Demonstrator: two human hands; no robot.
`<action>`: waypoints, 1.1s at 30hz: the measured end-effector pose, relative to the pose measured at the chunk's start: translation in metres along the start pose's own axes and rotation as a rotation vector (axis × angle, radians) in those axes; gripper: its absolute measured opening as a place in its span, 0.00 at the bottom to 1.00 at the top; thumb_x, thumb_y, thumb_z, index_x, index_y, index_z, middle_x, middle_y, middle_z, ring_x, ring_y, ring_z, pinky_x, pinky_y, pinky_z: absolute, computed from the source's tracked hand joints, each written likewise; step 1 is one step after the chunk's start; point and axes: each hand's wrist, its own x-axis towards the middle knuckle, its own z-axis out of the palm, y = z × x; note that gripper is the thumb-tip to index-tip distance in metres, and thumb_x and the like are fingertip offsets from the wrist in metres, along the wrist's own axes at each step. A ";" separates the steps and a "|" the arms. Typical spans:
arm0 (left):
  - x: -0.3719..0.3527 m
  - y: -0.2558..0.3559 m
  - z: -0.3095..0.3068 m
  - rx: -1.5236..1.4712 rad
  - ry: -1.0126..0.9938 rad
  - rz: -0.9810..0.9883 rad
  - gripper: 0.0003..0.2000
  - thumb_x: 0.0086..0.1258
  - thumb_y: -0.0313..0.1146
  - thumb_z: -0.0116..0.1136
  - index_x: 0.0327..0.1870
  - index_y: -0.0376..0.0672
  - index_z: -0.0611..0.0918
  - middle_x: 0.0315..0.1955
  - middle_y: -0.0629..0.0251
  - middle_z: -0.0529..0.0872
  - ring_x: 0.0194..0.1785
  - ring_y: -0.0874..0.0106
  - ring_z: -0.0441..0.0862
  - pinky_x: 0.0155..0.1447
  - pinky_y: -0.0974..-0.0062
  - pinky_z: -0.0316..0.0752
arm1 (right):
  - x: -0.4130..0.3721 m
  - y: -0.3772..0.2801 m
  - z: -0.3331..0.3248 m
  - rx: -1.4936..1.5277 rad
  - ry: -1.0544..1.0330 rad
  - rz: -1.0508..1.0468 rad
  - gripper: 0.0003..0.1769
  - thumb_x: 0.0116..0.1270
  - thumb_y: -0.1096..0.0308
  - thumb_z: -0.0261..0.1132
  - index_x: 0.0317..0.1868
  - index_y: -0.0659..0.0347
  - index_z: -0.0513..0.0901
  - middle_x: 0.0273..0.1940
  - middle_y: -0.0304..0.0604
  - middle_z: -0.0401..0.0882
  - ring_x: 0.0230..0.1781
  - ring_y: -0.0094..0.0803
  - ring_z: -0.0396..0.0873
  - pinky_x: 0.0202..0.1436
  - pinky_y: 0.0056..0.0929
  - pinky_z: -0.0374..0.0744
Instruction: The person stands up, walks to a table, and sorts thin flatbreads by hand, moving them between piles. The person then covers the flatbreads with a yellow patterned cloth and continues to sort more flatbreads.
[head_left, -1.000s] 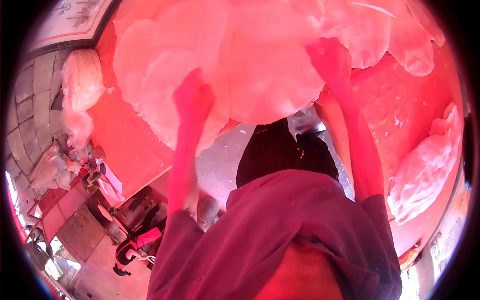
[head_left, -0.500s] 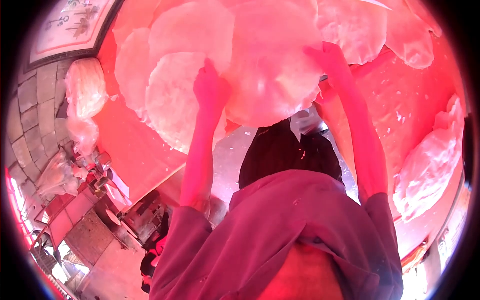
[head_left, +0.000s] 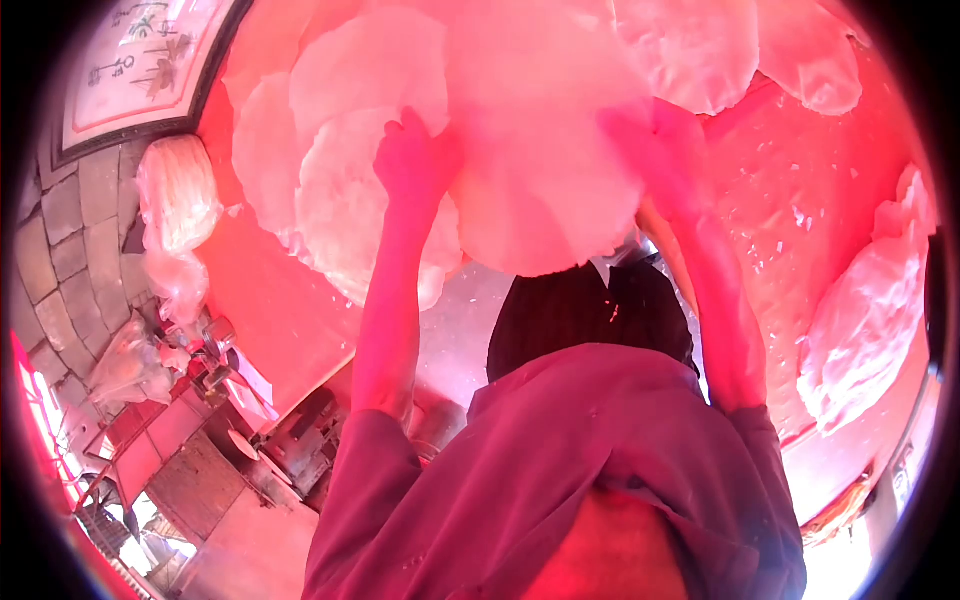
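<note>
A large, thin, pale round sheet point(head_left: 540, 180), soft like rolled dough, hangs at the near edge of the red table, its lower rim toward my body. My left hand point(head_left: 415, 155) is closed on its left edge. At its right edge my right hand point(head_left: 665, 155) is blurred, fingers reaching over the sheet and apparently gripping it. More pale round sheets point(head_left: 375, 190) overlap on the table to the left, beside my left hand. Others point(head_left: 695, 50) lie at the upper right. The kind of material is not certain.
The red table surface point(head_left: 770, 190) carries small white scraps. A crumpled pile of pale sheets point(head_left: 868, 310) lies at the right. Clear plastic bags point(head_left: 180, 200) stand along the left edge. A framed picture point(head_left: 140, 75) is at the upper left, with cluttered shelving point(head_left: 215, 450) below.
The large sheet's lower rim has come down a little toward my body. My right hand has moved down with it, while my left hand has shifted only slightly.
</note>
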 end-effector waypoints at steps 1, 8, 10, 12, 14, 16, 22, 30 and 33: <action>0.000 -0.001 0.001 0.016 0.009 0.011 0.23 0.62 0.47 0.62 0.51 0.39 0.77 0.41 0.46 0.81 0.43 0.48 0.83 0.46 0.54 0.77 | -0.004 -0.001 -0.001 0.036 0.066 -0.002 0.11 0.65 0.66 0.68 0.36 0.69 0.84 0.29 0.35 0.82 0.29 0.19 0.79 0.34 0.24 0.78; 0.010 -0.017 0.006 0.085 -0.152 0.056 0.26 0.62 0.54 0.62 0.48 0.39 0.77 0.44 0.45 0.82 0.46 0.47 0.83 0.48 0.53 0.77 | -0.007 0.072 -0.066 -0.154 0.007 -0.141 0.12 0.66 0.65 0.68 0.39 0.69 0.86 0.31 0.36 0.84 0.31 0.21 0.79 0.36 0.25 0.78; 0.006 -0.006 -0.005 0.054 -0.157 0.066 0.26 0.62 0.55 0.62 0.48 0.40 0.77 0.44 0.46 0.82 0.46 0.47 0.83 0.49 0.53 0.77 | -0.009 0.059 -0.085 -0.233 0.066 -0.134 0.12 0.66 0.65 0.67 0.38 0.67 0.86 0.28 0.34 0.82 0.29 0.19 0.77 0.34 0.24 0.76; 0.003 -0.004 -0.001 0.028 -0.161 0.064 0.26 0.62 0.56 0.61 0.48 0.40 0.78 0.43 0.46 0.83 0.47 0.46 0.83 0.50 0.53 0.77 | -0.015 0.041 -0.096 -0.308 0.114 -0.123 0.11 0.66 0.64 0.67 0.37 0.66 0.86 0.26 0.31 0.80 0.28 0.17 0.75 0.31 0.24 0.74; -0.001 0.000 0.026 0.158 0.178 0.189 0.31 0.60 0.64 0.59 0.51 0.44 0.77 0.36 0.50 0.83 0.38 0.49 0.84 0.41 0.51 0.78 | -0.025 0.029 -0.104 -0.347 0.161 -0.120 0.11 0.67 0.64 0.66 0.36 0.66 0.86 0.24 0.30 0.79 0.27 0.16 0.74 0.29 0.24 0.73; 0.003 -0.004 0.030 0.138 0.156 0.164 0.32 0.60 0.64 0.59 0.51 0.43 0.77 0.36 0.51 0.83 0.38 0.49 0.84 0.42 0.50 0.78 | -0.043 0.022 -0.105 -0.624 0.251 -0.084 0.10 0.66 0.66 0.66 0.36 0.66 0.86 0.23 0.30 0.79 0.26 0.16 0.74 0.29 0.24 0.74; 0.058 -0.105 0.104 0.155 0.308 0.601 0.34 0.62 0.60 0.61 0.54 0.34 0.80 0.45 0.46 0.86 0.49 0.47 0.84 0.54 0.53 0.79 | -0.072 -0.017 -0.191 -0.655 0.420 -0.176 0.11 0.65 0.64 0.65 0.41 0.63 0.86 0.27 0.40 0.82 0.28 0.24 0.78 0.36 0.30 0.78; 0.108 -0.182 0.090 -0.362 0.010 0.410 0.29 0.51 0.25 0.58 0.59 0.27 0.77 0.57 0.41 0.81 0.62 0.52 0.78 0.66 0.60 0.73 | -0.207 -0.253 -0.362 -1.426 1.029 -0.731 0.10 0.65 0.68 0.63 0.29 0.65 0.80 0.19 0.43 0.71 0.25 0.21 0.68 0.30 0.32 0.71; 0.057 -0.115 0.003 -0.162 0.055 0.389 0.25 0.57 0.27 0.59 0.58 0.25 0.78 0.54 0.39 0.82 0.62 0.50 0.78 0.69 0.59 0.70 | -0.259 -0.302 -0.383 -1.907 1.180 -0.776 0.09 0.66 0.68 0.62 0.31 0.64 0.81 0.22 0.50 0.77 0.21 0.38 0.72 0.31 0.37 0.72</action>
